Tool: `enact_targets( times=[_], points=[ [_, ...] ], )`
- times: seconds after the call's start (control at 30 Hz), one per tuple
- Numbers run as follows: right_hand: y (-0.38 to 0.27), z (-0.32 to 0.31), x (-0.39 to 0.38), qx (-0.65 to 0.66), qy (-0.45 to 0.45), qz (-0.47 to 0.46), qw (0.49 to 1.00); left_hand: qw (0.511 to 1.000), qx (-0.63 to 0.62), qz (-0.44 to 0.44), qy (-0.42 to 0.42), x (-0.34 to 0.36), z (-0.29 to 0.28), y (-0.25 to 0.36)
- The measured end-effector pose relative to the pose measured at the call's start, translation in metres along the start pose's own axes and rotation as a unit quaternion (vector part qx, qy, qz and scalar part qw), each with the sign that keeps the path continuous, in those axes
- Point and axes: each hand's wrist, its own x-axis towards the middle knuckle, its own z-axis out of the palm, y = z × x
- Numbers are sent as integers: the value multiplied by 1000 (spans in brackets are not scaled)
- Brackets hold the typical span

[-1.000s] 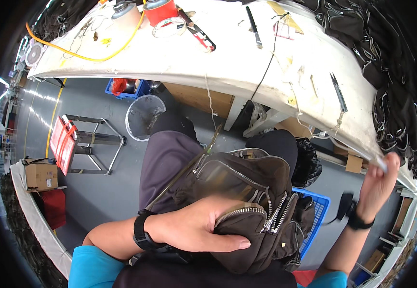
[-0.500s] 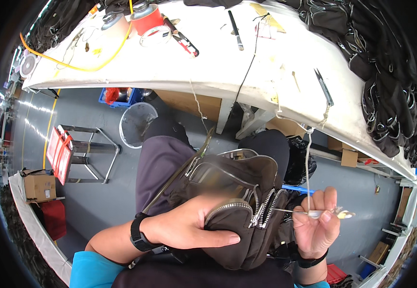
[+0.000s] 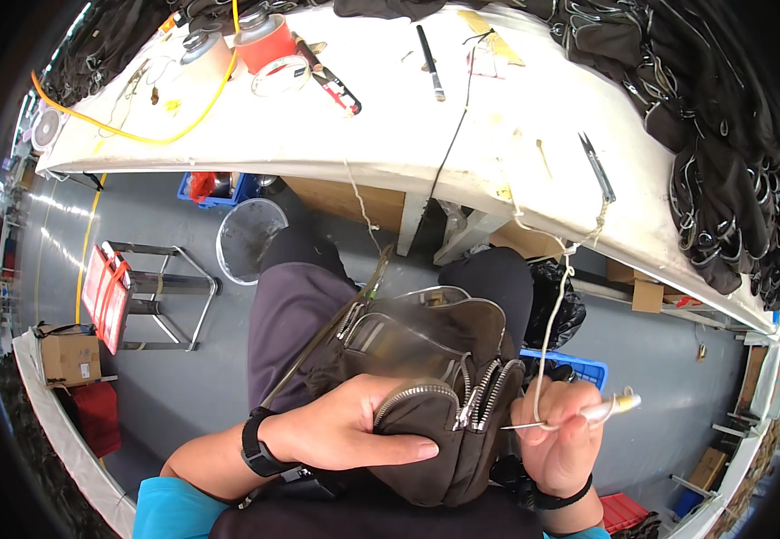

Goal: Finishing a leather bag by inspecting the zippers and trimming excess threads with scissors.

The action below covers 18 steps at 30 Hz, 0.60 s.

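Observation:
A dark brown bag with several silver-toothed zippers rests on my lap. My left hand grips its near left part, thumb on the outside and fingers hidden behind the fabric. Pinched in my right hand, just right of the bag, is an awl with a pale, yellowish handle. Its thin metal shaft points left, and the tip is close to the zippers; whether it touches them I cannot tell. A whitish cord runs from the table edge down to my right hand.
Ahead stands a white-covered table with thread snips, a brush, red-black cutters and a red can. Dark bags heap at its right. Below are a clear bin and a blue crate; a stool stands left.
My right hand has moved left toward the bag with the awl, bringing the shaft nearer the zippers. My left hand keeps its hold. The whole view has shifted slightly.

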Motion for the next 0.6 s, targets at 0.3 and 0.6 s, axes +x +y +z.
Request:
enact_targets(
  times=[0.3, 0.6],
  points=[
    [-4, 5, -14, -119, -78, 4, 990, 999, -13, 13, -26, -3, -1, 0],
    [-12, 13, 0, -404, -229, -172, 869, 999, 33, -1, -4, -4, -1, -1]
  ],
)
